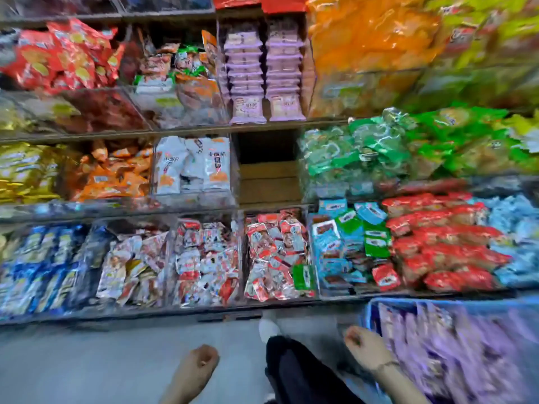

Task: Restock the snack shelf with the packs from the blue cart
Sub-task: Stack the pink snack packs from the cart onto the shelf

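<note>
Left hand (201,363) lowest, over bare floor (102,360): fingers curled in, nothing held. Right hand (361,346) likewise curled and empty, just beside the near rim of the blue cart (368,313). Purple packs (443,345) standing on edge in the cart, to the right of that hand. None lifted yet.

Judged step: reach into the cart. Best done by opening the right hand wide, taking a few packs flat together, steadying with the left, keeping faces one way.

Ahead of both hands, the snack shelf (175,131). Empty bay (268,173) straight above them, a likely slot. Higher up, matching purple stacks (264,71).

Writing: large characters on white packs (192,164) up-left of the left hand, too blurred to read. No brand legible anywhere.
</note>
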